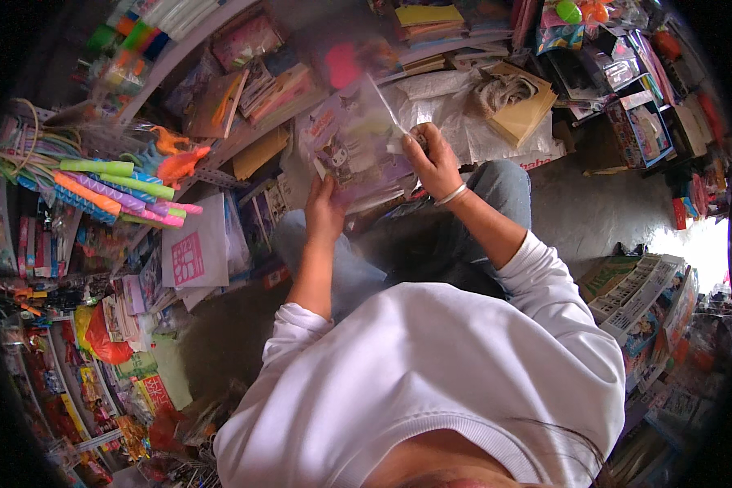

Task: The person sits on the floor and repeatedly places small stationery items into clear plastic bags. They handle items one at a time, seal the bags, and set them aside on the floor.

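A purple cartoon-printed packet (357, 146), glossy like plastic, is held above my lap. My left hand (325, 210) pinches its lower left corner, with the thumb on top. At the opposite side, my right hand (432, 161) is closed around a narrow white strip (390, 110) running along the packet's right edge. Whether that strip is part of the packet or separate, I cannot tell. Haze blurs the packet's upper end, where a bright pink patch shows. Just beyond my right hand lies a crumpled white plastic sheet (427, 91).
Brown paper envelopes (527, 125) with a grey cloth (506, 91) lie ahead right. Shelves of books (280, 91) stand ahead left. Foam-covered sticks (116, 189) and orange toy dinosaurs (180, 161) jut out at left. White plastic baskets (634, 293) stand on the right.
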`<control>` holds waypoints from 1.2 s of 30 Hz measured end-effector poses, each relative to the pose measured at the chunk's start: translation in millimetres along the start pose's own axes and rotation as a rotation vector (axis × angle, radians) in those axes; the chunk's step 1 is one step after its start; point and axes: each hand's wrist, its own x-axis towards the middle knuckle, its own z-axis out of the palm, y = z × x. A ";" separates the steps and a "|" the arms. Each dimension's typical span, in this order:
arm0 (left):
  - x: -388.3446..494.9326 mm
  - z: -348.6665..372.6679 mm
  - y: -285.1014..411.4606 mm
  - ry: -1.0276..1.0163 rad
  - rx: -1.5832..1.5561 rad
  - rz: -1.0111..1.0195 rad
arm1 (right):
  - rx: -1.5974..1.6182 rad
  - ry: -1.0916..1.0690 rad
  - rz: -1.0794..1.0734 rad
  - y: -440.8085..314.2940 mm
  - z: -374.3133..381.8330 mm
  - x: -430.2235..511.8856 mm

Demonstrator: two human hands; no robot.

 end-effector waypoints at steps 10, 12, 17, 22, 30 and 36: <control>-24.5 -17.8 -17.8 -0.182 0.605 0.013 | 0.134 0.192 0.035 -27.3 2.6 72.6; -19.6 -12.8 -18.9 -0.402 0.356 -0.024 | 0.320 0.160 0.134 -30.5 15.1 73.3; 4.3 17.0 -9.9 -0.435 -0.147 -0.340 | 0.299 -0.051 0.000 -45.5 67.1 27.9; 11.7 39.3 7.6 -0.413 -0.433 -0.529 | -0.007 -0.223 -0.696 -63.0 84.7 -17.4; -15.0 52.0 0.3 -0.417 -0.248 -0.589 | -0.316 -0.174 -0.659 -67.8 75.1 57.2; -10.0 51.3 -6.4 -0.085 -0.846 -0.656 | -0.224 -0.077 -0.193 -37.5 47.4 39.3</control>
